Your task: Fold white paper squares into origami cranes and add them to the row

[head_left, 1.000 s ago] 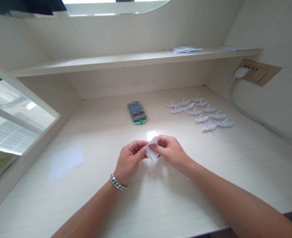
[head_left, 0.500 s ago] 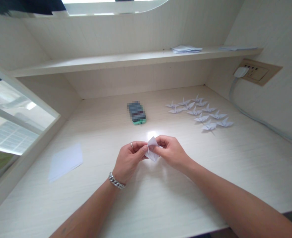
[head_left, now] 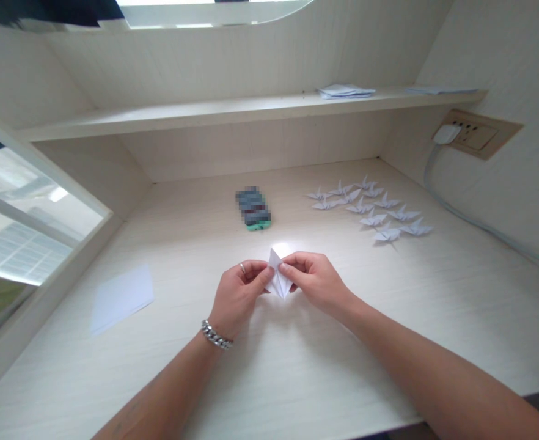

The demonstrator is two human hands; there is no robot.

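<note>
A small white sheet of folded origami paper (head_left: 280, 282) is held upright over the desk, its pointed tip facing away from me and creases running down its front. My left hand (head_left: 245, 286), with a ring and a chain bracelet, pinches its left edge between thumb and fingers. On the right edge, my right hand (head_left: 313, 278) pinches it the same way, thumb on the near face. The fingertips behind the paper are partly hidden. Several finished white paper cranes (head_left: 373, 219) stand in a group at the back right of the desk.
A blurred phone-like thing with a green edge (head_left: 253, 209) lies beyond my hands. Flat white paper (head_left: 123, 299) rests at the left. Folded papers (head_left: 346, 91) sit on the shelf (head_left: 205, 117). A cable (head_left: 475, 223) runs from the wall socket (head_left: 484, 135) along the right side.
My right thumb has shifted from across the folded paper to its right edge. The paper has turned slightly, and more of its creased front shows.
</note>
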